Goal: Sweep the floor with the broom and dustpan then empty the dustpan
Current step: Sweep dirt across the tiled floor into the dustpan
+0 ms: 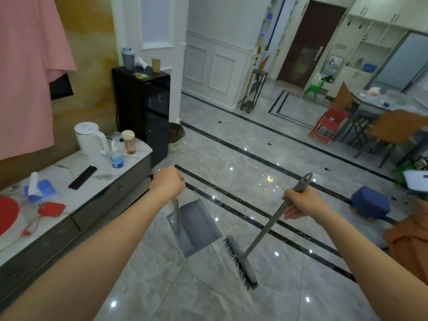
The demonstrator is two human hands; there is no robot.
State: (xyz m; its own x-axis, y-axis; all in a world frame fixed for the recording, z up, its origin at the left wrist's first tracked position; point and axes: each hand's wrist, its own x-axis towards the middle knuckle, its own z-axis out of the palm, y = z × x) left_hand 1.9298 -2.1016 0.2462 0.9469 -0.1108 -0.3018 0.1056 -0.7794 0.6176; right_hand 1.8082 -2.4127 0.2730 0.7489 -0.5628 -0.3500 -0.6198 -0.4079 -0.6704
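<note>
Left hand: the left hand (167,181) is curled round the top of the thin grey handle of the grey plastic dustpan (195,225), gripping it.
Dustpan: it hangs below the left hand, tilted, above the glossy grey marble-look tiled floor (208,286); whether its lower edge touches the floor cannot be told.
Right hand: the right hand (301,203) is wrapped round the grey metal shaft of the broom (268,230), a little below the loop at the shaft's top.
Broom: the shaft slants down and left from the right hand to a flat grey head with short black bristles, just right of the dustpan and apart from it; the bristles point towards the dustpan.
Floor: dark double stripes run diagonally across it beyond the dustpan.
Worktop: left of the dustpan, a long white marble-topped worktop (69,163) carries a red flat pouch (52,209), a blue tissue pack (40,189), a black remote control (82,177), a clear water bottle with a blue label (116,156), a white electric kettle (89,139) and a small orange-tinted bottle (129,142).
Cabinet: beyond the worktop stands a tall black cabinet (143,112), with a small round waste basket (175,137) on the floor just beside it.
Far right of the dustpan: a blue cushioned stool (370,202), a red plastic child's chair (330,125) and, further off, a dark brown door (308,42).
</note>
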